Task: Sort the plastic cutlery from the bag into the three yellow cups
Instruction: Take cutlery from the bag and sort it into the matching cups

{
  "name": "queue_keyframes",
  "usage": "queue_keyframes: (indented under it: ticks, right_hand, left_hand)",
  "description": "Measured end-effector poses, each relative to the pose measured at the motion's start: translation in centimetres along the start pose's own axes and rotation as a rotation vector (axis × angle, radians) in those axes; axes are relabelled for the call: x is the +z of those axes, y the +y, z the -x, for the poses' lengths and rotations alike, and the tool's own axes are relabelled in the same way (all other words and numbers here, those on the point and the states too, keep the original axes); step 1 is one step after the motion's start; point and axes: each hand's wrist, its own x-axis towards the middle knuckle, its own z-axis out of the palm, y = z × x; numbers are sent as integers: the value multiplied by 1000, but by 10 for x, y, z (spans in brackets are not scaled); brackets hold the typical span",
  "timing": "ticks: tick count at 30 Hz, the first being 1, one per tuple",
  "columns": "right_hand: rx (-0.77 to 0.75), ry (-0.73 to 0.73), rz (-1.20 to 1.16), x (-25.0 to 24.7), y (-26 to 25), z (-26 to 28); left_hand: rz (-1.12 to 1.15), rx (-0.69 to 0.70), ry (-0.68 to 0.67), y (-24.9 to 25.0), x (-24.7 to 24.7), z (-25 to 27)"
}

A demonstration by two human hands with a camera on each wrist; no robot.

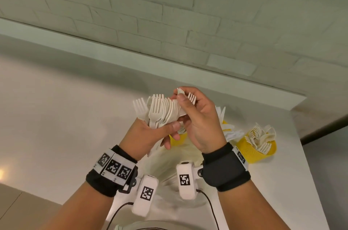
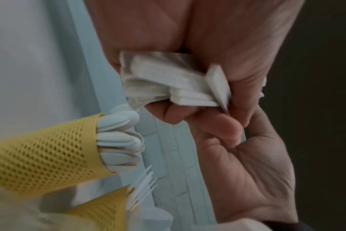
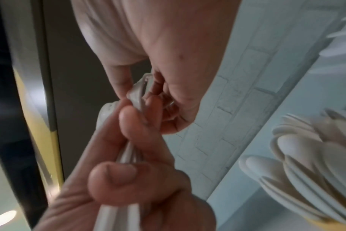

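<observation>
My left hand (image 1: 165,130) grips a fanned bundle of white plastic forks (image 1: 156,111) by the handles, above the counter. My right hand (image 1: 183,96) pinches the head of one fork (image 1: 191,98) at the bundle's right end. In the left wrist view the handle ends (image 2: 174,84) stick out of my left fist. The right wrist view shows my right fingertips (image 3: 154,100) on the pinched fork (image 3: 142,87). One yellow cup (image 1: 257,151) at the right holds forks. Another (image 2: 39,156) holds spoons, and a third (image 2: 101,209) holds knives.
A crumpled clear bag (image 1: 178,156) lies on the white counter (image 1: 56,116) under my wrists. The brick wall (image 1: 169,13) runs behind the counter. The counter's right edge (image 1: 308,163) is close to the cup of forks.
</observation>
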Motion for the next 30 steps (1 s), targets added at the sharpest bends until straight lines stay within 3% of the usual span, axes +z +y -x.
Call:
queue_keyframes:
  ticks: [3,7,13,16,19,26,30]
  right_hand:
    - [2,85,-58,-1,6,4]
    - [7,86,-95,0,9,9]
    - [239,-250,-153,3,8,19]
    - [276,-310,-73,5,10,20]
    - [262,-348,-16,5,7,18]
    - [274,-311,8,6,4,21]
    - [222,-158,59,9,7,22]
  left_hand:
    - [54,-8,28,2,0,0]
    - [82,-1,4,4,1,2]
    - [-26,-57,-144,6,2,1]
    - [-119,-130,-233,9,3,-2]
    - [-70,-183,-316,11,1,-2]
    - [-38,-224,-393,10,1,-6]
    - [-40,-229,-335,10,0,-10]
